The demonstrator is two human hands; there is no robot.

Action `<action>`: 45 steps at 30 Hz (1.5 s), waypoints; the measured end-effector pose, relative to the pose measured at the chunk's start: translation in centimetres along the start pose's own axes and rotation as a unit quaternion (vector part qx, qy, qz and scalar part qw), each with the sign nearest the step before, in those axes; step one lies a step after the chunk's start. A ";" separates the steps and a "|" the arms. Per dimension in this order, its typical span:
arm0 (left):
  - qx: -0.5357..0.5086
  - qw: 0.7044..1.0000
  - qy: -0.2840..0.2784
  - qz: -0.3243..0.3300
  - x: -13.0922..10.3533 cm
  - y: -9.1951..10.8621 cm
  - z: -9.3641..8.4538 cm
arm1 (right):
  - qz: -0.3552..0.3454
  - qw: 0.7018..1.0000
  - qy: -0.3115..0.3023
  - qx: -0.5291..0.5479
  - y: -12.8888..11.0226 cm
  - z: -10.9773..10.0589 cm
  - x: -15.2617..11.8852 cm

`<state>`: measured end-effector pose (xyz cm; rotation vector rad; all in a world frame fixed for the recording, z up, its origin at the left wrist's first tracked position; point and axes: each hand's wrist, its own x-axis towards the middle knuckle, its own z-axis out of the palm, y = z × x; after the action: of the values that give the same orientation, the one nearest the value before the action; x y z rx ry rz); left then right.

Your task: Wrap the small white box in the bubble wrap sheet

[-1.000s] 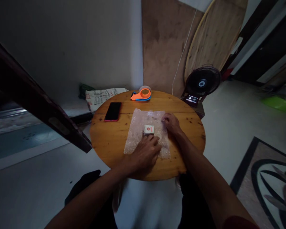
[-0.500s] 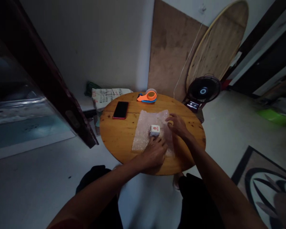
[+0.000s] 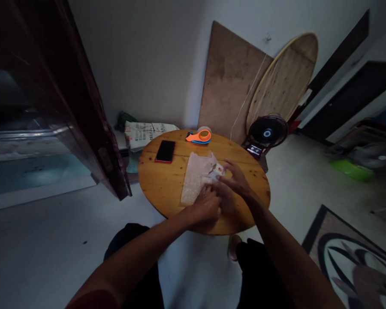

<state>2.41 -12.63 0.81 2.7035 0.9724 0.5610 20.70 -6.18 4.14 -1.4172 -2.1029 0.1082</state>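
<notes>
A sheet of bubble wrap (image 3: 194, 171) lies on the round wooden table (image 3: 157, 186), its right part lifted and folded over towards the left. The small white box (image 3: 220, 170) with a red mark shows at this fold, tilted and partly covered by the wrap. My right hand (image 3: 234, 178) has its thumb and fingers closed on the folded wrap at the right side of the box. My left hand (image 3: 209, 204) rests on the near part of the wrap, just below the box, with its fingers curled. What lies under those fingertips is hidden.
An orange and blue tape dispenser (image 3: 201, 136) sits at the table's far edge. Left of the wrap lies a phone (image 3: 165, 151) in a red case. Behind the table stand a black fan (image 3: 267, 132), a brown board (image 3: 227, 77) and a printed sack (image 3: 144, 134).
My right hand has moved left and brought the wrap's right part up against the box. The box now looks tilted and partly covered. My left hand stays near its place; the view has shifted slightly.
</notes>
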 end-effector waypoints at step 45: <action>0.066 0.978 0.022 -0.195 -2.8 -6.5 -3.1 | 0.058 0.970 -0.149 -0.183 -0.3 4.4 1.3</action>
<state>-4.55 -9.31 0.76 2.5118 1.5519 0.4910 17.89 -4.05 1.23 -1.8394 -2.3711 -0.0246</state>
